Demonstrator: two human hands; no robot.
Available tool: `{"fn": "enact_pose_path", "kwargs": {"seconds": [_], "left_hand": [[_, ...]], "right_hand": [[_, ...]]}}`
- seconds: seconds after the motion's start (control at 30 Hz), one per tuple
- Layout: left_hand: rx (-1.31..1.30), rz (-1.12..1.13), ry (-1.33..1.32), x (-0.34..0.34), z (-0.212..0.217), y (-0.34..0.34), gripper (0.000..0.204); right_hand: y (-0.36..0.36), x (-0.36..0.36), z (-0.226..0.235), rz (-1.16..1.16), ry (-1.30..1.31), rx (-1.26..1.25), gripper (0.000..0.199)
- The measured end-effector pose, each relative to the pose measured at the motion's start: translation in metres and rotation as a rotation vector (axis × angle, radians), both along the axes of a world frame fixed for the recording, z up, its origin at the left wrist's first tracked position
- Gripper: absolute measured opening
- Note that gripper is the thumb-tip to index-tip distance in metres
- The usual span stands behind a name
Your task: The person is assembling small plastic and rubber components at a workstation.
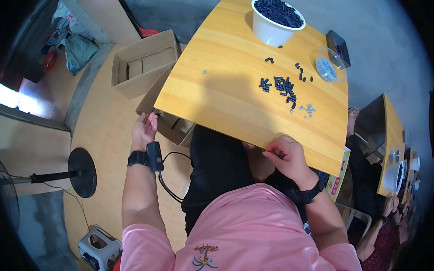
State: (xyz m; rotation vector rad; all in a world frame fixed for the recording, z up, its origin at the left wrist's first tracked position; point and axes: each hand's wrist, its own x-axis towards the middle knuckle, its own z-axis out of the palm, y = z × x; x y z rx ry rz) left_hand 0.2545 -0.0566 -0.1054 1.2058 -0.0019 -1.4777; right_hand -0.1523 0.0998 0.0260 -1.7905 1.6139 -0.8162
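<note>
My left hand (pixel 146 127) is beside the table's left corner, above an open cardboard box (pixel 176 129) partly under the tabletop. Its fingers are drawn together, and a small black piece shows at their tips. My right hand (pixel 285 154) is at the table's near edge, thumb and forefinger pinched; whatever lies between them is too small to make out. Farther in on the wooden table (pixel 196 83) lie a loose pile of short black cylindrical pieces (pixel 284 87) and a little heap of small silvery metal parts (pixel 310 110).
A white tub (pixel 270 31) full of black pieces stands at the far end, near a clear dish (pixel 325 70) of metal parts and a black tray (pixel 339 47). Another cardboard box (pixel 145 61), a round black stand base (pixel 82 172) and a grey stool (pixel 99 248) stand left. Another person's hands (pixel 391 206) are far right.
</note>
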Motion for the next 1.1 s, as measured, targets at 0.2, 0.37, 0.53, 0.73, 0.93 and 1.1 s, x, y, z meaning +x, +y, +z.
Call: {"fn": "enact_pose_path", "kwargs": {"seconds": [0.2, 0.37, 0.53, 0.73, 0.93, 1.1], "left_hand": [[0.056, -0.094, 0.227, -0.011, -0.023, 0.056, 0.013], [-0.210, -0.101, 0.037, 0.007, 0.006, 0.054, 0.007], [-0.262, 0.008, -0.152, -0.080, 0.116, 0.024, 0.018], [-0.423, -0.397, -0.190, -0.188, 0.149, 0.038, 0.024], [-0.417, -0.662, -0.131, -0.239, 0.124, 0.061, 0.020], [-0.400, -0.680, -0.129, -0.238, 0.117, 0.058, 0.020]], "right_hand": [[-0.006, -0.002, 0.003, 0.004, 0.088, -0.099, 0.013], [-0.009, -0.002, -0.002, 0.063, 0.115, -0.203, 0.013], [-0.003, -0.004, 0.001, 0.052, 0.119, -0.109, 0.013], [0.004, -0.011, 0.007, 0.103, 0.124, -0.090, 0.011], [-0.002, -0.022, 0.012, 0.172, -0.016, -0.008, 0.012], [-0.026, -0.026, 0.029, 0.036, 0.103, -0.102, 0.009]]}}
